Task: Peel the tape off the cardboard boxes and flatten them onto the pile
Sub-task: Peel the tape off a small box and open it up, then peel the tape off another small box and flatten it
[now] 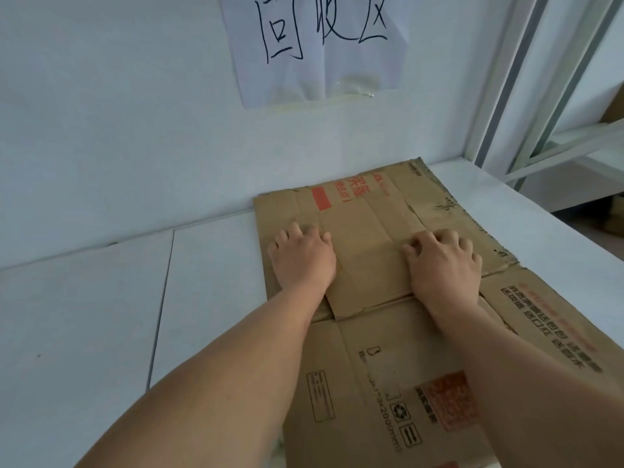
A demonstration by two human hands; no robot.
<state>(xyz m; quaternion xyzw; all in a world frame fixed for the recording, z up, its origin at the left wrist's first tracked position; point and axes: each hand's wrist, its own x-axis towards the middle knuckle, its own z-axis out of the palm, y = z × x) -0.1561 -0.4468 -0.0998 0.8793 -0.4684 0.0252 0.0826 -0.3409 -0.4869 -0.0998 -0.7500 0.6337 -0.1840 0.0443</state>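
Head view: flattened cardboard box, brown with red print, lay flat at the back of the white table, far edge touching the wall. Rested on top of a larger flattened box with black and red printing, forming the pile, nearer the camera. Left hand pressed palm-down on the upper box's left part, fingers slightly bent, nothing pinched. Right hand pressed down likewise on its right part, fingertips curled against the cardboard, holding nothing. Paper sign with handwritten characters taped on the wall above. White metal shelving frame stood to the right.
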